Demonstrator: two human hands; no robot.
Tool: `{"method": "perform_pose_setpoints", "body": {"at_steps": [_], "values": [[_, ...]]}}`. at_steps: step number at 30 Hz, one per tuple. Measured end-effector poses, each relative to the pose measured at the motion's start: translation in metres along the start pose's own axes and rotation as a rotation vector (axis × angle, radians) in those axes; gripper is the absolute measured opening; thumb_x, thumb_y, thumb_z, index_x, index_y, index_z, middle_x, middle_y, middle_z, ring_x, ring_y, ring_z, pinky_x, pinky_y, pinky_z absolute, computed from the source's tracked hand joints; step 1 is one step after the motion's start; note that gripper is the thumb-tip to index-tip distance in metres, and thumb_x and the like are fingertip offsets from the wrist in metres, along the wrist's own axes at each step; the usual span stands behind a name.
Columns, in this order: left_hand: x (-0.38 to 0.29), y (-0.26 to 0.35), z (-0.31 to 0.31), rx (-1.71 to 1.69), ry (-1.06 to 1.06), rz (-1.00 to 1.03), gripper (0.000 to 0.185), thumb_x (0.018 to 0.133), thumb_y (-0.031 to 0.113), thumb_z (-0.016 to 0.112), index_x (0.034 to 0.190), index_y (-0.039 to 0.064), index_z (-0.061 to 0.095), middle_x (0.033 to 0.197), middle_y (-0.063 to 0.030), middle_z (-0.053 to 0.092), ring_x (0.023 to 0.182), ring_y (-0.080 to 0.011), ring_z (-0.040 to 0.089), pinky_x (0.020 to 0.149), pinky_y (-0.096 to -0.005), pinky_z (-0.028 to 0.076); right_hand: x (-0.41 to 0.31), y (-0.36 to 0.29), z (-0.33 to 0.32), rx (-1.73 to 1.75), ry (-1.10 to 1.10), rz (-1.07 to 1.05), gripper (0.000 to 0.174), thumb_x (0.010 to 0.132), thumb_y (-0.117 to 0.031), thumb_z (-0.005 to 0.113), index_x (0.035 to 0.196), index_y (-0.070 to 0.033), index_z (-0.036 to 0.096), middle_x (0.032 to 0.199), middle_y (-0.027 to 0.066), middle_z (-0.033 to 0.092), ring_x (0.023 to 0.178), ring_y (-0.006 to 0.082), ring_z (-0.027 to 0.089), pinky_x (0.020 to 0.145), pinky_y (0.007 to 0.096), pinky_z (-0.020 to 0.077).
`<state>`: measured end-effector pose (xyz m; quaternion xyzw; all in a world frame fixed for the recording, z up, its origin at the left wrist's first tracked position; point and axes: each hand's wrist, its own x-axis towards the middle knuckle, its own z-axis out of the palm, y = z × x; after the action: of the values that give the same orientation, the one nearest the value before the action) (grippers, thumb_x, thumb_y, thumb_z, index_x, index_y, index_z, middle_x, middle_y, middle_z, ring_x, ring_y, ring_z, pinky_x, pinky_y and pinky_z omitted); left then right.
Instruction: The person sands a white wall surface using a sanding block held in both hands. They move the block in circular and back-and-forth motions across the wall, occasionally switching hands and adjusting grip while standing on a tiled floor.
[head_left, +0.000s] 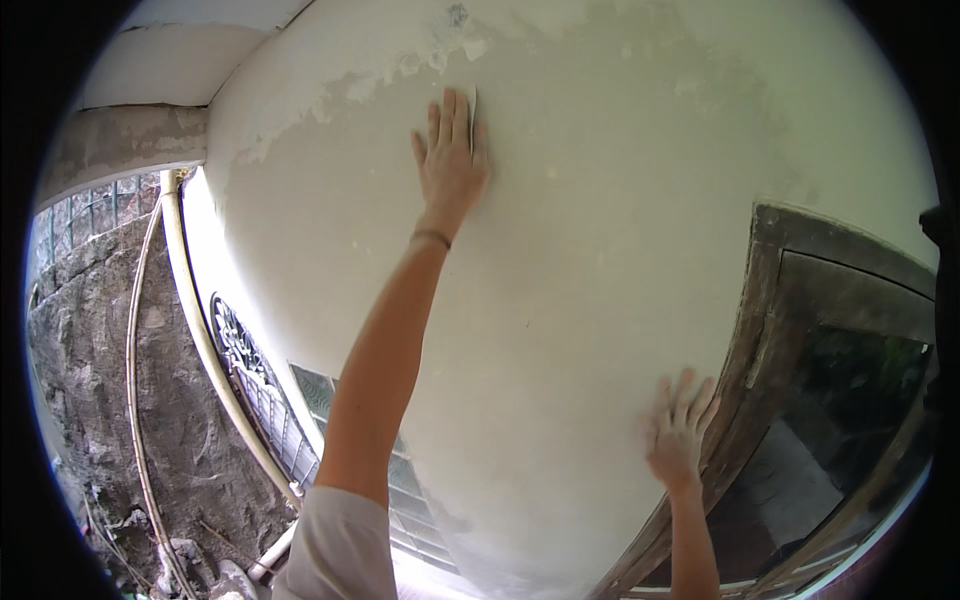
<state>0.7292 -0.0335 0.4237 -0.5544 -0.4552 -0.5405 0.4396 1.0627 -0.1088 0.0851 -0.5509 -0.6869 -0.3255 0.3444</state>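
Note:
My left hand (454, 165) is raised high with its palm flat to the painted wall (570, 285). A thin pale sheet (473, 116) is held under it. Its curled edge stands out between the index finger and thumb; the palm hides the rest, and its material cannot be made out. Lower down on the right, my right hand (679, 439) is blurred, fingers spread and nothing visible in them. It is at the wall beside the wooden door frame (739, 352); whether it touches the wall is unclear.
A glazed door (825, 420) fills the lower right. Louvre windows (420, 499) are low on the wall behind my left arm. At left are a pale pipe (199, 322), a thin hose (133, 330), a metal grille (244, 341) and a rough stone wall (82, 360). A beam (135, 142) juts out upper left.

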Motion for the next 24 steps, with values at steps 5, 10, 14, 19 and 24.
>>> {"method": "perform_pose_setpoints", "body": {"at_steps": [5, 10, 14, 19, 24], "values": [[-0.174, 0.011, -0.011, -0.268, -0.088, 0.069, 0.048, 0.104, 0.018, 0.045, 0.151, 0.01, 0.041, 0.158, -0.0076, 0.038, 0.149, -0.0286, 0.029, 0.121, -0.0503, 0.017, -0.066, -0.025, 0.023, -0.042, -0.163, 0.011, 0.064, 0.102, -0.046, 0.042, 0.155, -0.014, 0.031, 0.165, 0.0146, 0.013, 0.15, 0.0463, 0.006, 0.118, 0.0671, 0.0046], [-0.45, 0.065, -0.12, -0.684, -0.216, -0.711, 0.037, 0.103, 0.002, 0.041, 0.138, -0.004, 0.053, 0.141, -0.0178, 0.056, 0.135, -0.0322, 0.048, 0.111, -0.0407, 0.037, -0.136, -0.044, 0.03, 0.263, -0.374, 0.072, 0.076, 0.098, -0.043, 0.051, 0.158, -0.01, 0.02, 0.164, 0.0213, 0.012, 0.151, 0.042, 0.01, 0.12, 0.0617, 0.0048], [-0.582, 0.055, -0.218, -0.945, -0.478, -1.385, 0.042, 0.103, 0.016, 0.047, 0.14, -0.005, 0.048, 0.139, -0.0129, 0.052, 0.126, -0.0226, 0.051, 0.104, -0.0318, 0.042, -0.231, -0.104, 0.048, 0.821, -0.581, 0.261, 0.073, 0.099, -0.045, 0.054, 0.154, -0.002, 0.029, 0.154, 0.0224, 0.038, 0.144, 0.037, 0.036, 0.12, 0.0506, 0.021], [-0.599, -0.003, -0.243, -1.289, -0.822, -1.435, 0.027, 0.097, 0.019, 0.064, 0.11, -0.004, 0.068, 0.098, -0.0113, 0.071, 0.087, -0.0176, 0.066, 0.079, -0.0322, 0.055, -0.291, -0.209, 0.058, 1.756, -0.792, 0.501, 0.056, 0.102, -0.028, 0.057, 0.15, -0.004, 0.038, 0.149, 0.0154, 0.044, 0.136, 0.0244, 0.042, 0.113, 0.0393, 0.0338], [-0.557, -0.034, -0.202, -1.391, -1.184, -0.998, 0.021, 0.095, 0.014, 0.064, 0.101, -0.005, 0.07, 0.092, -0.0089, 0.071, 0.083, -0.0178, 0.066, 0.077, -0.03, 0.053, -0.245, -0.26, 0.045, 1.922, -0.788, 0.297, 0.051, 0.101, -0.028, 0.061, 0.146, -0.009, 0.046, 0.131, -0.0005, 0.054, 0.119, 0.0106, 0.049, 0.102, 0.0307, 0.0417]]}}
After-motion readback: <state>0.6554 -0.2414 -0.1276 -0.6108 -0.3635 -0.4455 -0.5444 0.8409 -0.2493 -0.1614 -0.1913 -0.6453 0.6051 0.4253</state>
